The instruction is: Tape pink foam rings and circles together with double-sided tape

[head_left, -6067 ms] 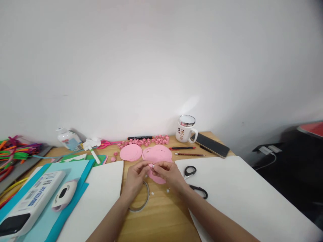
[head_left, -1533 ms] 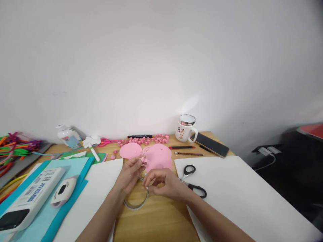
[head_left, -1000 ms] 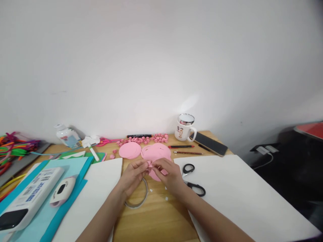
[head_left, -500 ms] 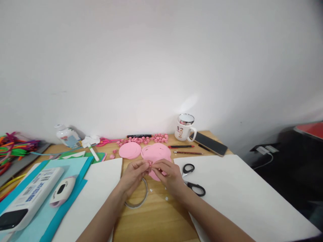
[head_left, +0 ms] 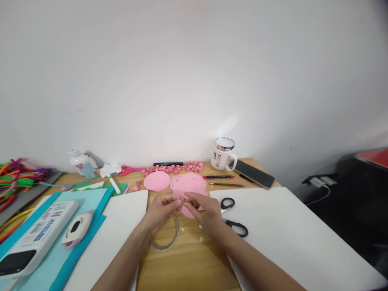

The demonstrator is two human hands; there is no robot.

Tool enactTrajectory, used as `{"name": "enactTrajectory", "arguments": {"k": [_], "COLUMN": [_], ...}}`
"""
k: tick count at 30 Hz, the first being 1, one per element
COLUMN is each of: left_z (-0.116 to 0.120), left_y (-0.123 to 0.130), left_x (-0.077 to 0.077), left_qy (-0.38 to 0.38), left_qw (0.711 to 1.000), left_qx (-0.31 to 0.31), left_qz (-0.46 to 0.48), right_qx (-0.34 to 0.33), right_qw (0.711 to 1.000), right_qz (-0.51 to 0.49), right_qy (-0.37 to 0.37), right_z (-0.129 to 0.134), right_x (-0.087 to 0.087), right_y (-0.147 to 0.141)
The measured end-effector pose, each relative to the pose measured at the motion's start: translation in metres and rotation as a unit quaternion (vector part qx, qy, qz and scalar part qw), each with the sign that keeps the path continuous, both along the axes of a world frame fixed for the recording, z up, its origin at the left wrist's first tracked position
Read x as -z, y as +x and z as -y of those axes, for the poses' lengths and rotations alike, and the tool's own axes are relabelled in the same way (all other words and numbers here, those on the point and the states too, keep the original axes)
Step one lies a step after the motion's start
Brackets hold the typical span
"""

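Observation:
Between my fingertips is a small curled piece of pink paper, mostly covered by the fingers. My left hand pinches it from the left. My right hand pinches at it from the right, thumb and forefinger together. Just beyond the hands lie overlapping pink paper circles, with a neater stack of pink circles to their left. Several small rolled pink paper pieces sit in a heap near the wall. Below my left hand a roll of tape lies flat, partly hidden by the wrist.
Black-handled scissors lie right of my right hand on white paper. A mug, phone and pencils are at the back right. Left are blue sheets, a glue bottle, a white marker and pink scissors.
My fingertips have shifted slightly on the small pink paper piece, the right fingers closing nearer the left ones. The whole view has moved a little; other things lie as before.

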State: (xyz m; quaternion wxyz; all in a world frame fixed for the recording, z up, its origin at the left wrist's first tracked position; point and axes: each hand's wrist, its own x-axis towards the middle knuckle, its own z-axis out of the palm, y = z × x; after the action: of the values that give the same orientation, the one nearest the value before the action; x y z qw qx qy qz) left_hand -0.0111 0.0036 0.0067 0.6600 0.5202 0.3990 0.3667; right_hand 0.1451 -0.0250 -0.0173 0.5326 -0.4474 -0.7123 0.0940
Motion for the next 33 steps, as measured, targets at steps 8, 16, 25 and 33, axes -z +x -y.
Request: {"name": "enactTrajectory", "arguments": {"k": [8, 16, 25, 33], "left_z": [0.001, 0.0, -0.001, 0.0], "left_y": [0.0, 0.004, 0.004, 0.004], "left_x": [-0.001, 0.008, 0.009, 0.012], "left_qy": [-0.012, -0.017, -0.006, 0.033], "left_qw": [1.0, 0.997, 0.999, 0.999], "left_qx": [0.005, 0.001, -0.026, -0.027], "left_qz": [0.017, 0.069, 0.043, 0.016], "right_qx": [-0.04, -0.055, -0.048, -0.047], "right_qw": [0.999, 0.998, 0.999, 0.995], "right_qz": [0.007, 0.012, -0.006, -0.042], "right_qy": [0.0, -0.013, -0.024, -0.074], "right_z": [-0.003, -0.004, -0.004, -0.006], "right_x": [-0.002, -0.003, -0.001, -0.001], "right_y": [0.001, 0.0, -0.001, -0.001]}}
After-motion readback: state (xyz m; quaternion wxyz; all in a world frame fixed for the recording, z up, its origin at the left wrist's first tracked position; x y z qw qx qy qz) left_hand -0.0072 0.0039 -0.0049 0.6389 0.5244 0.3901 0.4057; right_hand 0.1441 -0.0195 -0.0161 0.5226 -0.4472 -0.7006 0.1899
